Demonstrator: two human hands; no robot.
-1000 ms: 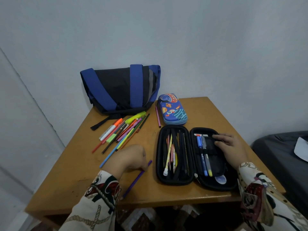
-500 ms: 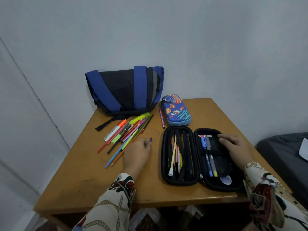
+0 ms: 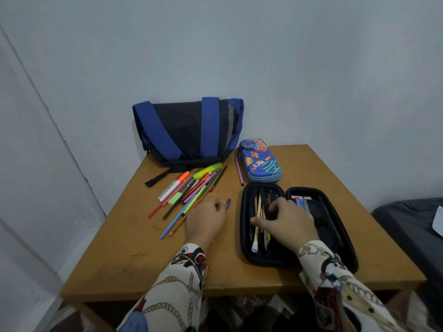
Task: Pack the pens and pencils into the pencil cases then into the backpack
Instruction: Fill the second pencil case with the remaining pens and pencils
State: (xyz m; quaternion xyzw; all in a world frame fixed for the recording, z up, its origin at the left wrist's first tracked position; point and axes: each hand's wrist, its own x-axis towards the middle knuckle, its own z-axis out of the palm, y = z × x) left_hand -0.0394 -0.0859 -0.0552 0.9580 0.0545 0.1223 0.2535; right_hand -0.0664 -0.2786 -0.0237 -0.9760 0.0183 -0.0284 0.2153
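Note:
An open black pencil case point(image 3: 245, 245) lies flat on the wooden table point(image 3: 134, 262), with several pencils in its left half and pens in its right half. My right hand point(image 3: 287, 222) is over the left half, fingers bent down onto the pencils and a black strap; whether it grips them is hidden. My left hand point(image 3: 206, 220) holds a purple pencil point(image 3: 228, 203) just left of the case, with only the pencil's end showing. A pile of loose pens and pencils point(image 3: 191, 190) lies to the left. The blue and black backpack point(image 3: 187, 130) stands against the wall.
A closed blue pencil case with a space print point(image 3: 261, 161) sits behind the black case, with a single purple pen point(image 3: 239, 171) beside it. A green eraser point(image 3: 175, 198) lies in the pile. Dark grey furniture point(image 3: 412, 226) stands to the right of the table.
My left hand lifted the purple pencil from the table's front and carried it up beside the case. My right hand moved from the case's right half to its left half.

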